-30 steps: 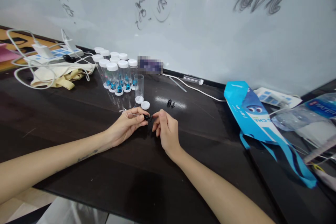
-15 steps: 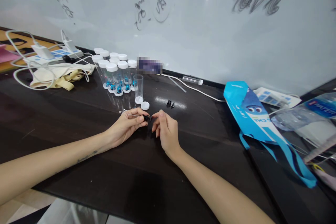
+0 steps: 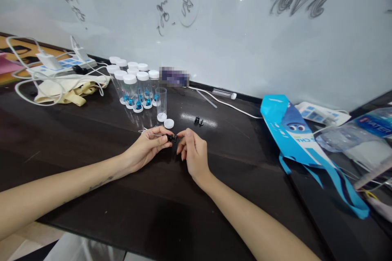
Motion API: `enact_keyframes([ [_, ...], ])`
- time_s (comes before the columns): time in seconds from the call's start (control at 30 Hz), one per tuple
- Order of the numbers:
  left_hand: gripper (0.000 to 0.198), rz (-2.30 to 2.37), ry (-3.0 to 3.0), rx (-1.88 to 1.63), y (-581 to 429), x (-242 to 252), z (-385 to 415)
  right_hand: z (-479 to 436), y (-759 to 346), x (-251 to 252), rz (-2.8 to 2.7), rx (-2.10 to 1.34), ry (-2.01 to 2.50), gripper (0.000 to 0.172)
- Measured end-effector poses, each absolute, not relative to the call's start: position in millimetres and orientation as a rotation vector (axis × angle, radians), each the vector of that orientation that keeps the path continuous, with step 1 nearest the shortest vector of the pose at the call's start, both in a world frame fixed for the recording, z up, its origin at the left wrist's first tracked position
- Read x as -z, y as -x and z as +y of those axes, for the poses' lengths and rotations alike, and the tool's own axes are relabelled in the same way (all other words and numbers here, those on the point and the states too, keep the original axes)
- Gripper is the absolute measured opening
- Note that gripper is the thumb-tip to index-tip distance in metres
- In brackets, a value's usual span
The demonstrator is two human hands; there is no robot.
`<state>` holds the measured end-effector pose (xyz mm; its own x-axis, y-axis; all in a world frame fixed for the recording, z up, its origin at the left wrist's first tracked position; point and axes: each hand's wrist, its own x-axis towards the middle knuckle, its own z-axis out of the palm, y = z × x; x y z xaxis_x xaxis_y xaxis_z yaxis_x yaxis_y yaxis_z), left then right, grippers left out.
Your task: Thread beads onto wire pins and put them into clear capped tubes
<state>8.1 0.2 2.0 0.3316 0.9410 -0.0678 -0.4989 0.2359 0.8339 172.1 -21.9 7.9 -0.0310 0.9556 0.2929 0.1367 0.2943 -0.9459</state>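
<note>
My left hand [image 3: 150, 142] pinches a small black part [image 3: 170, 138] between thumb and fingers. A thin, pale, wire-like piece [image 3: 150, 133] runs left from that grip. The fingers of my right hand [image 3: 193, 149] are curled, with the fingertips at the right end of the black part; whether they grip anything is hidden. Just behind my left hand stands an uncapped clear tube [image 3: 161, 100] on a white base, beside a loose white cap [image 3: 168, 123]. Farther back and to the right lie small black pieces [image 3: 199, 121] on the dark table [image 3: 128, 212].
Several white-capped tubes [image 3: 130, 85] holding blue items stand at back left. A cloth bag [image 3: 70, 87] lies by tangled white cables. One capped tube [image 3: 224, 94] lies along the whiteboard [image 3: 220, 40]. To the right are a blue bag [image 3: 284, 130] and a water bottle [image 3: 367, 126].
</note>
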Motion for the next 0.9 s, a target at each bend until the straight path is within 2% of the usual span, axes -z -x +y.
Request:
enact_keyframes([
  [0.4, 0.013, 0.711, -0.881, -1.085, -12.0, -7.9, -1.9, -20.9, -172.9, -8.7, -1.654, -0.908, 1.177, 0.046],
  [0.73, 0.006, 0.686, -0.843, -1.113, -10.3, -8.2, -2.4, -20.7, -171.5, -8.3, -1.677, -0.943, 1.085, 0.012],
  [0.9, 0.006, 0.680, -0.871, -1.126, -10.2, -7.6, -2.0, -20.8, -172.1, -7.3, -1.631, -0.966, 1.050, 0.015],
])
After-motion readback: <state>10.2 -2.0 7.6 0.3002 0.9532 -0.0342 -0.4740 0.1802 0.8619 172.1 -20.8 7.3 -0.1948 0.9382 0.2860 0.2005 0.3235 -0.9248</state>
